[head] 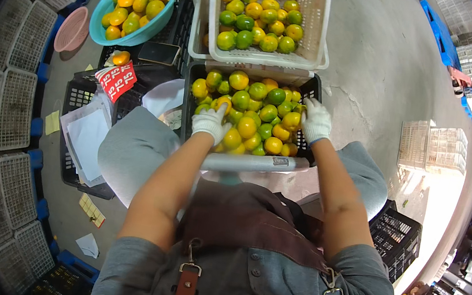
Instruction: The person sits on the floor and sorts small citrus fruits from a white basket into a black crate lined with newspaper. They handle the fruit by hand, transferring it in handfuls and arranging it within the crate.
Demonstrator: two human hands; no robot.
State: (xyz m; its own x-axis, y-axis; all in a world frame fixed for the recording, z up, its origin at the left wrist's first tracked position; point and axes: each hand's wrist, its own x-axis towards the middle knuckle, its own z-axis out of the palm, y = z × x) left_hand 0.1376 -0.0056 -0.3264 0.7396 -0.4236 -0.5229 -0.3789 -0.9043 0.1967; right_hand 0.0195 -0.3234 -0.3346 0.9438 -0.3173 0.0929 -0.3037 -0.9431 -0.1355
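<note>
A black plastic crate (186, 129) full of green and yellow-orange mandarins (246, 127) lies before me, between my knees. My left hand (211, 123), in a white knit glove, rests on the fruit at the crate's left side. Its fingers are spread, with the fingertips against a yellow-orange mandarin (223, 102). My right hand (316, 121), gloved likewise, is at the crate's right wall, its fingers against the outermost fruit. Whether it grips one cannot be told. Along the near rim lies a pale, translucent roll or sleeve (256, 164), partly blurred.
Beyond stands a white plastic crate (262, 58) holding more mandarins. At the far left are a turquoise basin (97, 20) of mandarins, a smartphone (159, 53) and a pink basket (72, 30). Papers (87, 138) lie on a black crate at left. Black crates (397, 238) stand at right.
</note>
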